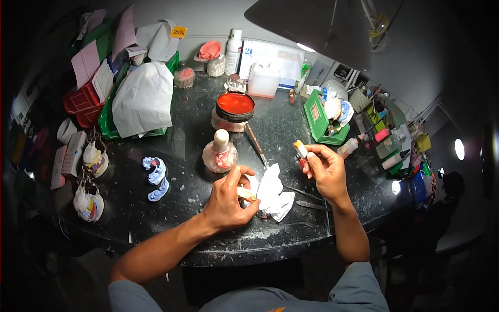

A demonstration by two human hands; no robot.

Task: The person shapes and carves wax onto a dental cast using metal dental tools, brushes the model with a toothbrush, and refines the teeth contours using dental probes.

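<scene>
The left hand (pixel 228 197) pinches a partly hidden yellowish piece (pixel 246 194) by a white wad (pixel 271 191), while the right hand (pixel 323 167) grips a red-and-white thing (pixel 301 150), hard to make out.

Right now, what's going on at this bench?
Close handwork on small parts. The left hand holds a small yellowish piece beside a crumpled white cloth. The right hand holds up a small white piece with an orange tip. Both are too small to identify. Beyond the hands sits an open black tin of red material; blue dental pieces lie off to the left, untouched.
</scene>
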